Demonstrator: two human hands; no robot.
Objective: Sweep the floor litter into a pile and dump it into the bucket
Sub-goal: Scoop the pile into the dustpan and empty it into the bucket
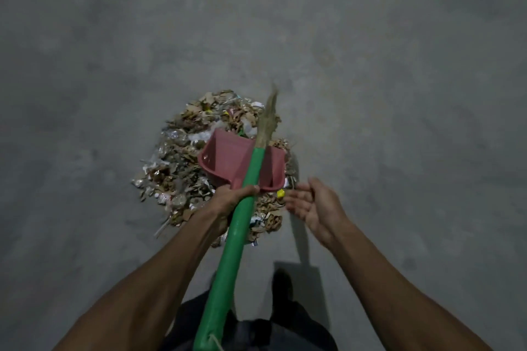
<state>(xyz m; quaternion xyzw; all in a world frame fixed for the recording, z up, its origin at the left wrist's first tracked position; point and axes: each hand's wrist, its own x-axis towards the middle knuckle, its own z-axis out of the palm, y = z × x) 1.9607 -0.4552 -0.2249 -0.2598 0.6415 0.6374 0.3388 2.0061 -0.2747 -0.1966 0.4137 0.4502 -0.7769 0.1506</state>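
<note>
Litter (199,162) lies heaped on the floor (85,65) below our arms. Our left hand (228,199) has its grip curled round both the broom's green handle (236,233) and the red dustpan (236,162), held above the heap. Our right hand (313,205) is released, fingers loose, touching nothing.

The broom handle (242,208) gripped in the left hand (228,202) is smooth green plastic with a faint sheen. Beyond the grip, its bristles (268,119) look like dry, fibrous straw. The dustpan (228,162) held in the same grip is matt pink plastic. Under the grip, the litter pile (182,162) mixes torn brown cardboard, crumpled paper and shiny foil wrappers. The floor (114,51) is rough, dull grey concrete.
</note>
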